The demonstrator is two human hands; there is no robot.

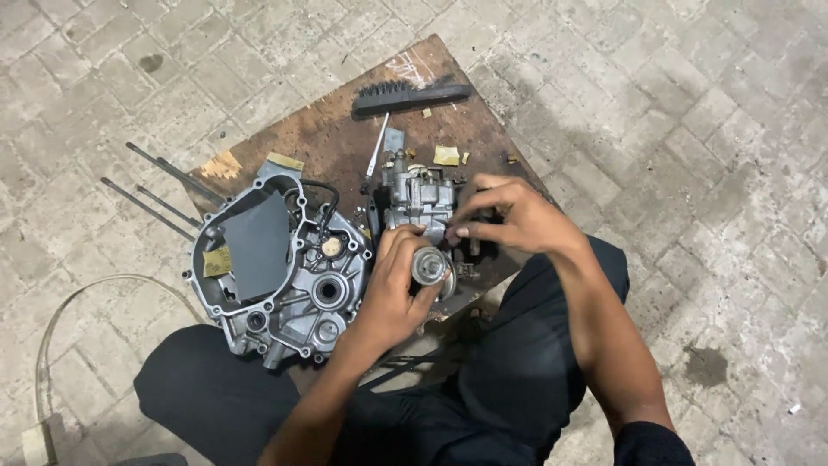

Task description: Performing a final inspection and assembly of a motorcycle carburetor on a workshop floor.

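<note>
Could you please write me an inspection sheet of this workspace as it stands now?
Surface: worn brown wooden board on the lap.
Job's things: grey metal carburettor; small round metal part.
Clutter: grey cast engine casing; black brush; screwdriver; yellowish scraps.
Grippers: left hand grips the round part; right hand fingers touch the carburettor.
Cables: thin black hose on casing.
Surroundings: grey paved ground; metal rods.
</note>
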